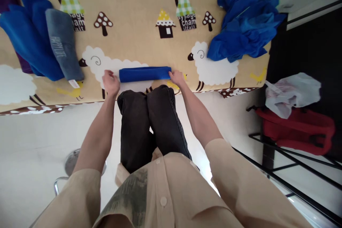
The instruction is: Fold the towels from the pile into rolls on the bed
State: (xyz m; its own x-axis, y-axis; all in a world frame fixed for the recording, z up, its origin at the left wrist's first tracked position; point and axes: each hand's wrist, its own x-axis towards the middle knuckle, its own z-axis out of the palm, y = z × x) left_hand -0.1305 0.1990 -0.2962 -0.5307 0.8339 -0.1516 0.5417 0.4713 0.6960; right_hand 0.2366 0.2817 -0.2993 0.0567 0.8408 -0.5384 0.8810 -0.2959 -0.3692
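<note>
A blue cloth, folded into a long narrow strip, lies flat on the patterned bed cover near its front edge. Thumb and fingers of my right hand pinch the strip's right end. At the opposite end is my left hand, its fingers loosely bent and apart, with nothing visible in them; it is right beside the strip's left end. Whether the left thumb touches the cloth is hard to make out.
Folded blue cloths and a grey-blue rolled cloth with lettering lie at the left. A crumpled blue heap is at the right. Beyond the edge stand a red chair with a white plastic bag and a metal stool.
</note>
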